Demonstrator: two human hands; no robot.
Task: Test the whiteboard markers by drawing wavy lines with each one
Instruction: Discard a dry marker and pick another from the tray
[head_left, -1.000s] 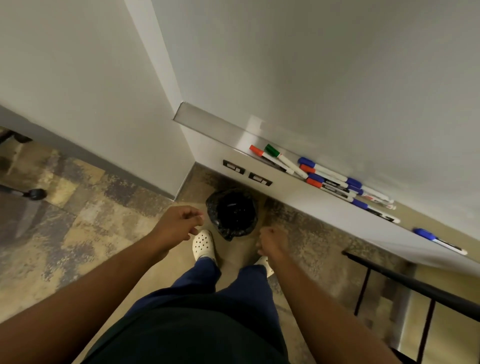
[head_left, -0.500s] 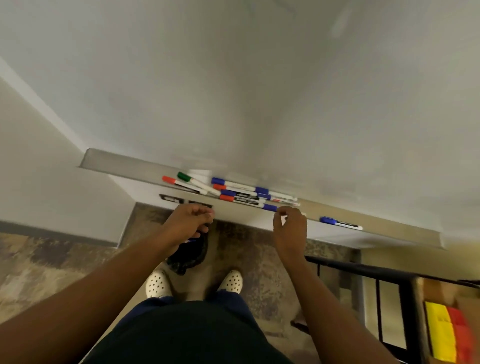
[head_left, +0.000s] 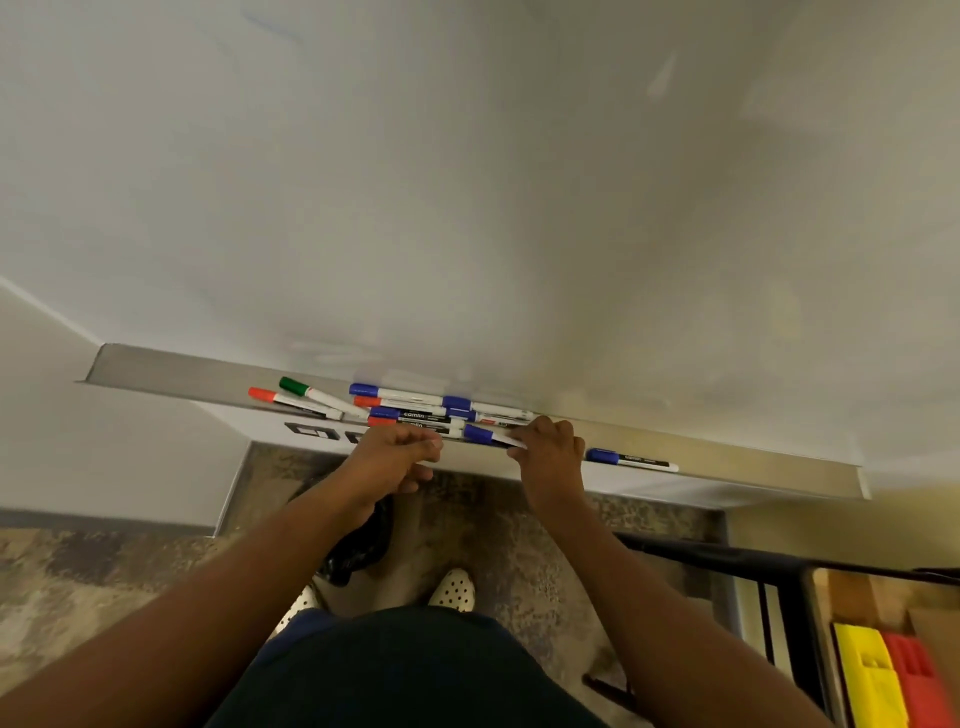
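Note:
A blank whiteboard (head_left: 519, 182) fills the upper view. Its metal tray (head_left: 753, 462) holds several markers: a green-capped marker (head_left: 311, 392), a red-capped marker (head_left: 283, 400), and a pile of blue- and red-capped markers (head_left: 415, 408). One blue-capped marker (head_left: 631, 459) lies apart to the right. My right hand (head_left: 550, 457) pinches the white barrel of a blue-capped marker (head_left: 485, 435) at the front of the pile. My left hand (head_left: 397, 460) hovers just below the tray's front edge, fingers curled and holding nothing.
A black-lined bin (head_left: 358, 545) stands on the patterned floor under my left arm. A black metal frame (head_left: 727, 561) and yellow and red boxes (head_left: 893, 675) sit at the lower right. Wall outlets (head_left: 311, 431) sit under the tray.
The view has tilted up from the floor to the whiteboard. Both hands rose to the tray, and my right hand took hold of a blue-capped marker.

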